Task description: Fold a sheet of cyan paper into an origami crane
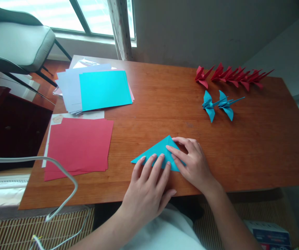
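A blue sheet of paper folded into a triangle [154, 150] lies flat near the front edge of the table, its peak pointing away from me. My left hand [149, 184] rests over its lower edge with the fingers spread and the tips on the paper. At the triangle's right side, my right hand [193, 161] has its index finger stretched onto the paper just below the peak. Its other fingers curve along the right edge, and the thumb touches the lower right part. Part of the triangle's right corner is hidden by the right hand.
On the wooden table [149, 114], blue sheets [105, 90] top a paper pile at back left, and red sheets [79, 146] lie nearer. Several red paper cranes [239, 77] and two blue paper cranes [217, 105] stand at back right. A white cable [66, 173] crosses the left front.
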A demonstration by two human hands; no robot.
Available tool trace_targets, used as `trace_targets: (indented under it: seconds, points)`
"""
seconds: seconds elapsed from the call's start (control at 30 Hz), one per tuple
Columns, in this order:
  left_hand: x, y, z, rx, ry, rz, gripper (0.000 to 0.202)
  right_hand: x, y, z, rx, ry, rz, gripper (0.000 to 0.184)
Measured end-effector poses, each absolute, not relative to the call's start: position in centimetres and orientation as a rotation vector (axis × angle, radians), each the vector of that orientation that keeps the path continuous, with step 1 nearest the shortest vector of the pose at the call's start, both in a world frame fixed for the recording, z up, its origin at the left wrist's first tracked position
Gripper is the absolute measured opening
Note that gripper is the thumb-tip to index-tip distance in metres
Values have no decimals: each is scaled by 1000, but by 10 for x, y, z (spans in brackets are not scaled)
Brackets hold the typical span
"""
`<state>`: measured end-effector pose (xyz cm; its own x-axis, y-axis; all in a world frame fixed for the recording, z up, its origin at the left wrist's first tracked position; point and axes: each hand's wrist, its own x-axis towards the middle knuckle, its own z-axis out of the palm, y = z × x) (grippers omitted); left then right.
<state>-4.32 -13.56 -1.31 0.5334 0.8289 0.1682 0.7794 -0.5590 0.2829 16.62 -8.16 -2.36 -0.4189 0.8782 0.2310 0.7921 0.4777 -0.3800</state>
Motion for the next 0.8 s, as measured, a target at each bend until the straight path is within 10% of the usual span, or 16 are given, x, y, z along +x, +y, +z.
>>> trace_targets:
  seconds: [0.8]
  points:
    - [-71,-123,-4,1693,1220,1065,19,168,-77,-19,-1410,-1713,728,35]
